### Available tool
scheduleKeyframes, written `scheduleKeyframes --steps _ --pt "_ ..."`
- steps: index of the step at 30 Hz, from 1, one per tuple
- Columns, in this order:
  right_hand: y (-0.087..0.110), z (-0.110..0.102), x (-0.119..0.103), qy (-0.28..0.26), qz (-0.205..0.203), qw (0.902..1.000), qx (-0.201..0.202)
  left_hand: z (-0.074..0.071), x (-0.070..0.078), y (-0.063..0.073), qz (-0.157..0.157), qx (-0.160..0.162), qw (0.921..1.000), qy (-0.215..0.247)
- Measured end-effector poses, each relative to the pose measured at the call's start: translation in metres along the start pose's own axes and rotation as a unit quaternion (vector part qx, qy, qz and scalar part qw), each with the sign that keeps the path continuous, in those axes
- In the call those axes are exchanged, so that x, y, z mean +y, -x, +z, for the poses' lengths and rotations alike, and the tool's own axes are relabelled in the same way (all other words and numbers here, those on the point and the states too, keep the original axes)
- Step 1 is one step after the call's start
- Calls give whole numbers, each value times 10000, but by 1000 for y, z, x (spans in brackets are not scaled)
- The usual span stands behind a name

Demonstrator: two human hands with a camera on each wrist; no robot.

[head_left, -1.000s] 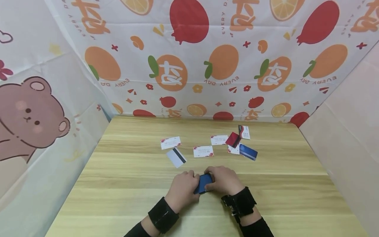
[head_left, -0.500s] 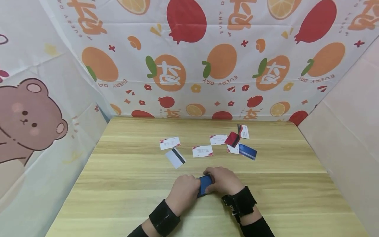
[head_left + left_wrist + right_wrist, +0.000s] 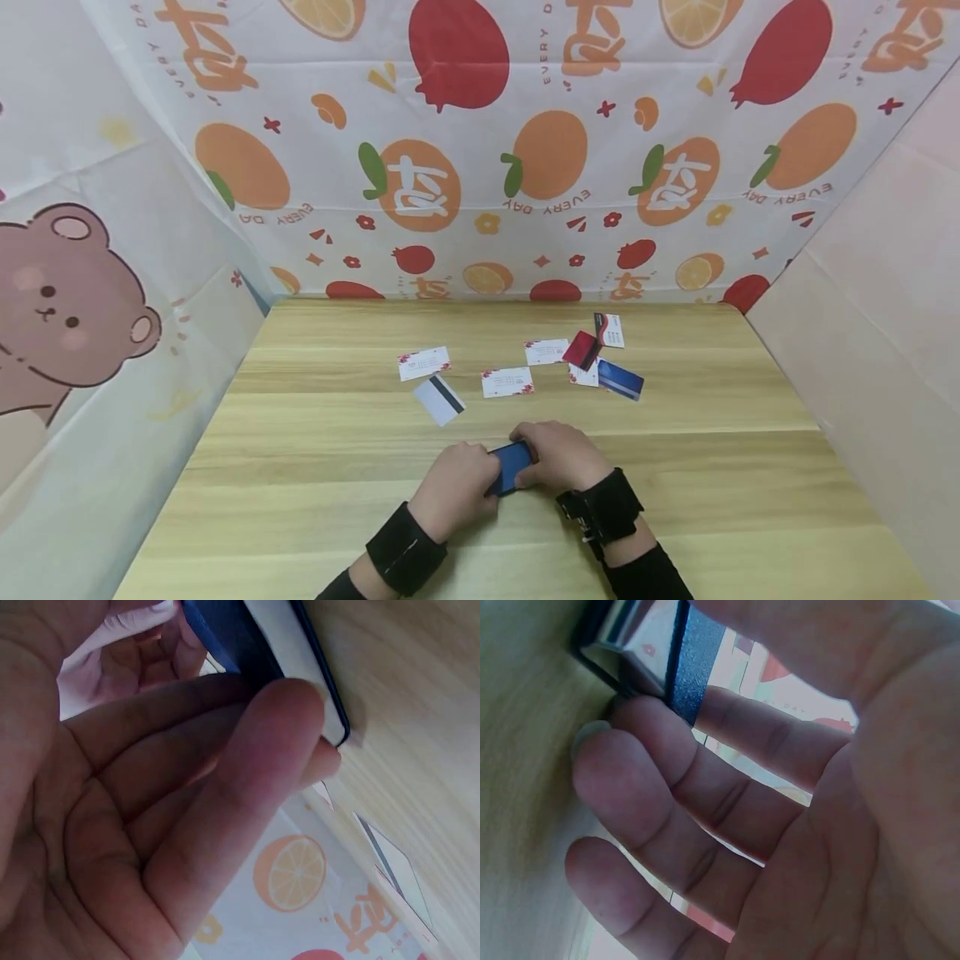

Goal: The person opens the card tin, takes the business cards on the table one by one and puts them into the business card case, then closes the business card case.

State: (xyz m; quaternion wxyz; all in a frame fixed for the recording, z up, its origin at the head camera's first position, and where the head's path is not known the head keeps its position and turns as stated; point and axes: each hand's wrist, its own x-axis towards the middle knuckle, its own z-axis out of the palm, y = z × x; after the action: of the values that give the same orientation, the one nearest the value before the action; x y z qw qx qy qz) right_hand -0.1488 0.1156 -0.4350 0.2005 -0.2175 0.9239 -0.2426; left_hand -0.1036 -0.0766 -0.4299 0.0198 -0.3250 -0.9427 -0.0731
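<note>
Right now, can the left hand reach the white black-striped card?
Probably yes: only wooden tabletop lies between the left hand and the card, but that hand holds the blue rectangular case.

Behind the wood-grained desk [image 3: 720, 492] hung a fruit-printed cloth [image 3: 480, 158], with a bear-printed sheet [image 3: 75, 333] at left and a pale sheet [image 3: 877, 325] at right.

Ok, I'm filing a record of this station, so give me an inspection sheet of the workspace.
Surface: table, wood-grain, in view.
Job's things: blue case, held between both hands.
Clutter: eight cards visible beyond the case, some overlapping toward the right.
Hands: left hand and right hand grip opposite sides of the case.
Cables: nothing seen.
Surroundings: fruit-print sheet behind, bear-print sheet on the left.
</note>
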Motion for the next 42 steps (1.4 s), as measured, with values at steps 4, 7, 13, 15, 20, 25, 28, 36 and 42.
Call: scheduleKeyframes --steps 4,7,13,15,20,25,28,36,42 --pt "-3 0 -2 86 -150 9998 66 7 7 2 -21 251 9986 -467" --pt "-4 1 -2 166 -207 9996 115 13 14 2 57 595 9932 -1001" --pt "-3 2 -1 208 -170 9995 146 18 23 2 12 688 9893 -1286" --pt "-2 2 -2 216 -176 9995 144 17 25 2 20 630 9899 -1272" --pt "0 2 -2 188 -217 9995 156 16 28 2 18 732 9877 -1385" --pt "0 2 1 67 -239 9995 178 14 28 2 7 525 9911 -1223" --pt "1 1 3 -34 -237 9996 149 12 26 2 7 313 9948 -972" --pt "6 -6 7 -231 -125 9996 -48 -3 4 2 -16 -267 9987 423" --pt "4 -7 10 -95 -281 9996 -6 -12 -20 0 -13 -486 9901 1317"
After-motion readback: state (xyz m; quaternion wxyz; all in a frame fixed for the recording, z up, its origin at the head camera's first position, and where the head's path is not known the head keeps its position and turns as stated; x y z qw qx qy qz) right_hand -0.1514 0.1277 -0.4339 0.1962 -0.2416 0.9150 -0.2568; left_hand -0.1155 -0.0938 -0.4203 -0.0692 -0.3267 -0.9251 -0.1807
